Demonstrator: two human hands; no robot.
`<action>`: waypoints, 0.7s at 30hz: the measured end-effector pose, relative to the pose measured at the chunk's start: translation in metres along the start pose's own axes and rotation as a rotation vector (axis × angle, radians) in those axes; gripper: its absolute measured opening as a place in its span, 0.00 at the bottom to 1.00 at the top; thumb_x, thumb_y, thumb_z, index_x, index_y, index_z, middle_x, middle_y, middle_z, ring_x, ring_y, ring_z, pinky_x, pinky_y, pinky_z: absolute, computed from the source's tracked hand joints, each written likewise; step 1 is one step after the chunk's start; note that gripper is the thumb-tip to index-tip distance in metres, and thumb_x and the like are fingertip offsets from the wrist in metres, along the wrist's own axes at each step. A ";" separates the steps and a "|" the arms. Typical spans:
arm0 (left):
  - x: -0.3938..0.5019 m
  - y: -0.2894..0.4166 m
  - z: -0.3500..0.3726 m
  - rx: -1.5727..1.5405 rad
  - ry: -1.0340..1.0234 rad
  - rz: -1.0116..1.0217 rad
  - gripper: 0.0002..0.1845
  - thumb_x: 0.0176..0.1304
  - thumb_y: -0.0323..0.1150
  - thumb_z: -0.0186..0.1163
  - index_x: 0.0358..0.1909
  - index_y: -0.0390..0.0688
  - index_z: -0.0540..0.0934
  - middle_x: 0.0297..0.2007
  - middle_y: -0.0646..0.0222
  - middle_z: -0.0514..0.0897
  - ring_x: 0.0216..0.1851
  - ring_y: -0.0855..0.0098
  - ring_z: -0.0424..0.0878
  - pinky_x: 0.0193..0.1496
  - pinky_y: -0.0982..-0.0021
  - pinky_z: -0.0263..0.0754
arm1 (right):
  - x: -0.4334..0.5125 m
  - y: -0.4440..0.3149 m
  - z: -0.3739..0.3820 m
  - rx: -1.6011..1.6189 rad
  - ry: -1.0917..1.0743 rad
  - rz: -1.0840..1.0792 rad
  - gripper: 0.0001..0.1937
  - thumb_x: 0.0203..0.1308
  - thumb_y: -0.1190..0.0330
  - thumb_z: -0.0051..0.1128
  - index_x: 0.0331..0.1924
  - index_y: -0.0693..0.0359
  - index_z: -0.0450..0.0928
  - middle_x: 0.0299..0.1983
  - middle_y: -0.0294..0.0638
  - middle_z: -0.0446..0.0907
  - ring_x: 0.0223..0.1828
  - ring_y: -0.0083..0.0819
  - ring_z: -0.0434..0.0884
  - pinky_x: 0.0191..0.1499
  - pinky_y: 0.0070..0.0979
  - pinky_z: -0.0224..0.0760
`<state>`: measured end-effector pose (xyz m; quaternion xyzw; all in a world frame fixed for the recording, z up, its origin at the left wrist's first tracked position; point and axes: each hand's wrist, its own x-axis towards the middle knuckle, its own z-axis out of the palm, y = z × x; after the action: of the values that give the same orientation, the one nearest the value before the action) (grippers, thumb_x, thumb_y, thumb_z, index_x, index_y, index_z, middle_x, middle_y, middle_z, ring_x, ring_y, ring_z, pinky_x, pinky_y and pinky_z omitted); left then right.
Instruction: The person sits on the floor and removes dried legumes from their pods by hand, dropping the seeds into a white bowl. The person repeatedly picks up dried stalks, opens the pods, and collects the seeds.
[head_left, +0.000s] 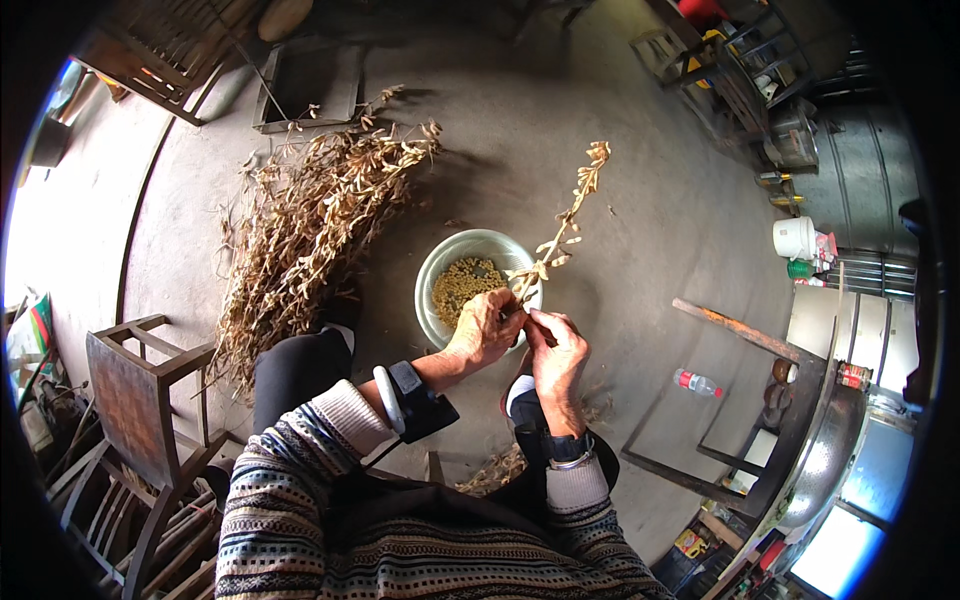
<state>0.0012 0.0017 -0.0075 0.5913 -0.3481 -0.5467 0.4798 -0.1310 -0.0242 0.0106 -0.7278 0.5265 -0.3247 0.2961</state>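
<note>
My left hand (484, 324) grips the lower part of a dried soybean stalk (564, 222), whose pods run up towards the far right. Close against it, my right hand (555, 352) has thumb and forefinger pinched together near the stalk's lower end. Whether a pod sits between those fingertips is too small to tell. Both hands are over the near rim of a pale plastic basin (425, 279). Inside the basin lies a layer of yellow soybeans (457, 289). A large heap of dried soybean plants (315, 232) lies on the floor left of the basin.
A wooden chair (135, 405) stands at left, beside the heap. On the concrete floor to the right lies a plastic bottle (697, 382), near a dark frame (682, 480). A shallow tray (311, 82) rests beyond the heap. A white bucket (795, 238) stands far right.
</note>
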 end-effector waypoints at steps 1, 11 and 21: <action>0.000 0.000 0.000 0.053 0.002 0.009 0.05 0.56 0.27 0.59 0.29 0.34 0.76 0.21 0.58 0.79 0.24 0.69 0.79 0.29 0.66 0.72 | 0.000 0.000 -0.001 -0.005 -0.012 -0.010 0.10 0.48 0.83 0.64 0.36 0.64 0.82 0.30 0.42 0.82 0.31 0.29 0.83 0.36 0.22 0.75; -0.001 0.006 0.001 0.197 -0.010 0.107 0.07 0.59 0.28 0.59 0.27 0.34 0.75 0.19 0.66 0.77 0.23 0.77 0.73 0.26 0.70 0.69 | -0.003 0.009 -0.003 -0.019 -0.051 0.021 0.07 0.49 0.81 0.64 0.33 0.64 0.81 0.27 0.43 0.82 0.28 0.30 0.82 0.33 0.23 0.74; 0.003 0.004 -0.009 -0.117 -0.223 -0.058 0.10 0.68 0.35 0.56 0.35 0.37 0.77 0.25 0.74 0.79 0.25 0.84 0.72 0.25 0.80 0.65 | 0.003 0.010 -0.016 0.124 -0.202 0.071 0.04 0.58 0.77 0.60 0.37 0.67 0.80 0.27 0.47 0.83 0.27 0.28 0.82 0.32 0.23 0.75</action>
<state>0.0113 -0.0009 -0.0049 0.5074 -0.3496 -0.6423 0.4559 -0.1484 -0.0309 0.0135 -0.7182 0.4981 -0.2709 0.4035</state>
